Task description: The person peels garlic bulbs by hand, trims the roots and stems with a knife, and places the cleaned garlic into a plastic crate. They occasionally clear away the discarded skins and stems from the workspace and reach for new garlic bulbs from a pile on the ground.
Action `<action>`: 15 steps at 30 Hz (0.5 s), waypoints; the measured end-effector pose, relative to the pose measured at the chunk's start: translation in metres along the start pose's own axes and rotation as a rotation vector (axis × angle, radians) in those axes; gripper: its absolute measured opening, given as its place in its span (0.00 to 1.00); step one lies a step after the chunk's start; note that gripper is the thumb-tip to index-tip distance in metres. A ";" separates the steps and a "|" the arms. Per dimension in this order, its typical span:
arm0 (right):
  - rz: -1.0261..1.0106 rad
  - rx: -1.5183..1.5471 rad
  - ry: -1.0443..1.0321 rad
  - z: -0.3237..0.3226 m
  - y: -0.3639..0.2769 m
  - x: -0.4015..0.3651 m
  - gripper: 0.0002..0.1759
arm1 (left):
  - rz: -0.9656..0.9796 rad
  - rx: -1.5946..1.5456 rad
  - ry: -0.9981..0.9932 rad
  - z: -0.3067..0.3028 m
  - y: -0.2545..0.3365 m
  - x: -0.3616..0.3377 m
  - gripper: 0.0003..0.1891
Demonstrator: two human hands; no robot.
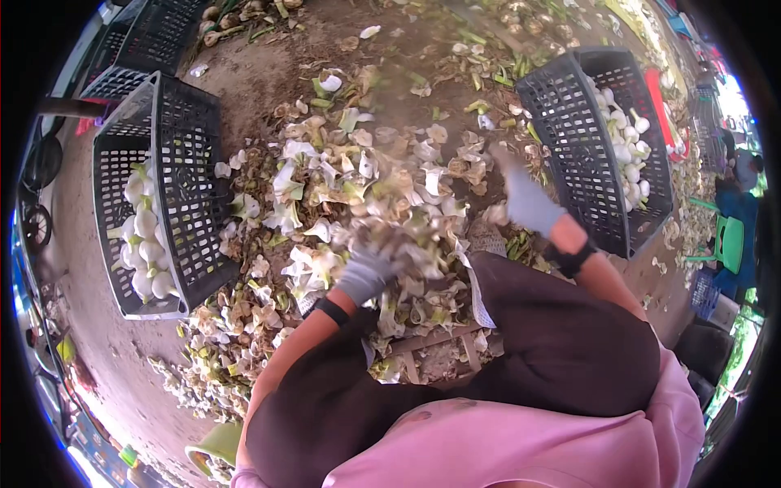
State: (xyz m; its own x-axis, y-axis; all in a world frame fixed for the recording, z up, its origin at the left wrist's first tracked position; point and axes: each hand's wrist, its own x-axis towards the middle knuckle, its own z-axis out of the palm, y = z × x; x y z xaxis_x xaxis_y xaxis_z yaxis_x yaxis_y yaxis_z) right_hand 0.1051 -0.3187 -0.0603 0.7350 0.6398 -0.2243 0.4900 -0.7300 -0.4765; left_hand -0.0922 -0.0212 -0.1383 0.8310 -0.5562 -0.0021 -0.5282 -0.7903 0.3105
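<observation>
My left hand [366, 272], in a grey glove, is down among loose garlic skins [399, 191] in front of my lap. Its fingers are smeared by motion and partly hidden in the skins. To the right, above my knee, my right hand [527, 195] wears a grey glove too. Its blurred fingers seem stretched out toward the upper left, and nothing shows in them. A heap of dry skins and cut stalk pieces lies between both hands and over my lap.
A black plastic crate [191, 203] with white garlic bulbs [145, 236] stands at left. Another black crate [573, 134] holding bulbs [626, 150] is at right. More crates [159, 37] are at upper left. A green stool [730, 244] stands far right, a yellow-green container [213, 446] at lower left.
</observation>
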 end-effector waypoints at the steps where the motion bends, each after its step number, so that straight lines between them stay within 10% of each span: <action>1: 0.117 0.015 -0.096 0.031 0.015 -0.001 0.55 | -0.088 0.120 0.056 0.005 -0.011 -0.004 0.26; 5: 0.323 -0.082 -0.042 0.083 0.001 0.026 0.55 | -0.497 -0.045 0.089 -0.008 -0.034 -0.021 0.23; 9: 0.072 0.298 0.285 0.098 -0.016 0.091 0.47 | -1.061 -0.163 0.075 -0.031 -0.064 -0.061 0.23; 15: 0.069 0.114 0.198 0.102 -0.098 0.192 0.33 | -1.218 0.189 0.075 0.002 -0.070 -0.230 0.25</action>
State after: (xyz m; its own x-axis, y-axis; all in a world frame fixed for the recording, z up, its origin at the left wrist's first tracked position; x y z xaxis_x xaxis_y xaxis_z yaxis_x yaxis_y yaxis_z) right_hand 0.1502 -0.1001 -0.1428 0.8481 0.5214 -0.0939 0.3875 -0.7314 -0.5611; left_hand -0.2464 0.1612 -0.1610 0.8031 0.5799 -0.1371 0.5857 -0.8105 0.0024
